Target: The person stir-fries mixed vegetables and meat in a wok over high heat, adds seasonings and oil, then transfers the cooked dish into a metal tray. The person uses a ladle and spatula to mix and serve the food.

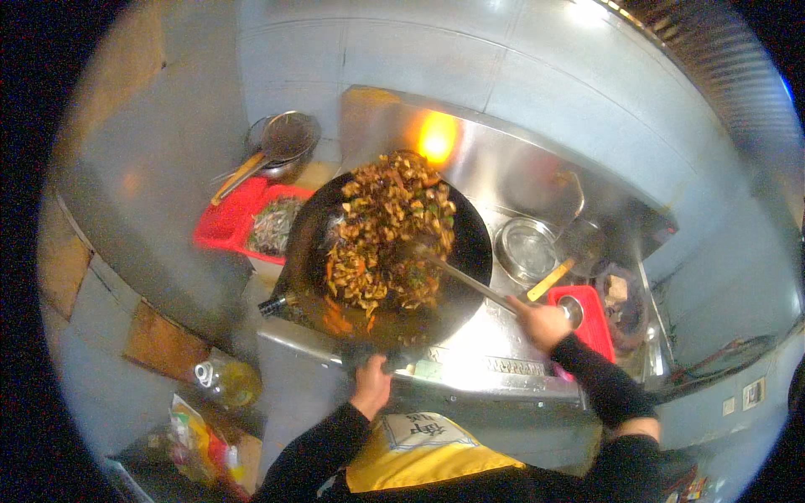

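Note:
A large dark wok (473,242) stands tilted on the steel stove, and a heap of chopped brown stir-fry (390,232) with orange strips fills its middle, blurred by motion. My left hand (372,385) grips the wok at its near edge, through something dark that looks like a cloth; the grip itself is partly hidden. In my right hand (546,326) is the long metal handle of a wok ladle or spatula (468,278). Its head is buried in the food, so its shape cannot be told.
Flame glow (436,137) shows behind the wok, against the steel splashback (497,157). Left stand a red basket (229,217) with shredded food and a strainer (289,138). Right are a round metal container (528,250) and a red basket (591,320). An oil bottle (233,382) sits lower left.

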{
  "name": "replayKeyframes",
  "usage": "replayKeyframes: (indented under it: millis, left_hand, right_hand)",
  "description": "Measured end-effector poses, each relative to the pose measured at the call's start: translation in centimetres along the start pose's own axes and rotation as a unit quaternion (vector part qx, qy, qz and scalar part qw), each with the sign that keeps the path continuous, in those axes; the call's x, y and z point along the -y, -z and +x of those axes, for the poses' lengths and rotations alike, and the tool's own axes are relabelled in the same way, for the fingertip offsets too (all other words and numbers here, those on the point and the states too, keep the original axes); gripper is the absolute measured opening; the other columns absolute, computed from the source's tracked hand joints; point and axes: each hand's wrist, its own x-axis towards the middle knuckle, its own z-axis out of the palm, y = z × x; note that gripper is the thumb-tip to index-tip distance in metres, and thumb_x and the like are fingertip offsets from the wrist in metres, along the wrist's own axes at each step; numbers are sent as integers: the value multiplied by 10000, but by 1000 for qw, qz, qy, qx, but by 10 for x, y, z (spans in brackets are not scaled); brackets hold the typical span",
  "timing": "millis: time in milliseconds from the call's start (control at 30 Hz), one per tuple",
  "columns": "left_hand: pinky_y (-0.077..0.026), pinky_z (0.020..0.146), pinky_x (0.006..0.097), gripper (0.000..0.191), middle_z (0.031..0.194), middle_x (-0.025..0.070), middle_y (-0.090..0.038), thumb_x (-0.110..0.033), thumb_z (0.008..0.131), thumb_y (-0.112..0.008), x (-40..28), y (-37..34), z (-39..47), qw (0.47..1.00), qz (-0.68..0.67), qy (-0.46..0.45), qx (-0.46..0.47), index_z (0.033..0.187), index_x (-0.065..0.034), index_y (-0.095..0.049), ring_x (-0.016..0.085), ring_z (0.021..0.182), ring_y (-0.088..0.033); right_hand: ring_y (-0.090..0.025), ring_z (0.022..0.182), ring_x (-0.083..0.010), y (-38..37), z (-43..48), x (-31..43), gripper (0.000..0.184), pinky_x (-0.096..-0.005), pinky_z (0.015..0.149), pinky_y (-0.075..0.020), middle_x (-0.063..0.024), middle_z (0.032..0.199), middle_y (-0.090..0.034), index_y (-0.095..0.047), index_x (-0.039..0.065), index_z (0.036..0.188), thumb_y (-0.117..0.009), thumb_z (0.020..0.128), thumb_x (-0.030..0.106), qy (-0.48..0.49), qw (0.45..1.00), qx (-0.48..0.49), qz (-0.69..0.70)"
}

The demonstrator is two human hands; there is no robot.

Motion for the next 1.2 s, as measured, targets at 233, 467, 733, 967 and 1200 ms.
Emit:
replayKeyframes:
  millis: [233,467,733,967,1200]
  left_hand:
    - [-482,735,418,178,817,86,-496,-121,872,-638,-17,-35,118,974,-186,125,12,1000,-4,-599,219,718,-478]
    - [-423,1010,541,310,978,115,-510,-148,890,-646,-17,-18,144,962,-202,152,99,1084,73,-547,238,998,-550]
    - [-273,1152,544,372,1231,164,-459,-136,907,-613,-26,-22,146,960,-186,184,95,1146,118,-482,301,1234,-434]
    - [-252,1172,523,405,1401,210,-400,-110,913,-597,-25,-21,154,936,-253,233,76,1200,121,-429,345,1314,-399]
    - [-479,1002,416,328,1242,205,-551,-74,905,-547,-64,-37,77,994,26,90,64,1162,120,-484,322,1105,-576]
  right_hand:
    - [-685,775,-367,38,21,-41,427,-482,678,-548,-174,859,-695,-585,174,1311,-527,889,200,53,996,41,-58]
    - [-666,879,-442,-92,169,99,570,-533,752,-533,-285,949,-669,-347,86,1459,-499,915,156,-2,979,-10,203]
    - [-675,883,-420,-84,72,11,541,-522,770,-533,-255,960,-681,-390,157,1463,-504,938,215,-9,989,47,140]
    - [-678,799,-411,-113,185,100,566,-521,719,-539,-252,865,-679,-389,102,1447,-526,909,210,39,980,-18,196]
    - [-656,710,-410,-31,-13,35,565,-507,637,-526,-227,782,-666,-402,134,1439,-565,903,206,124,972,-38,195]
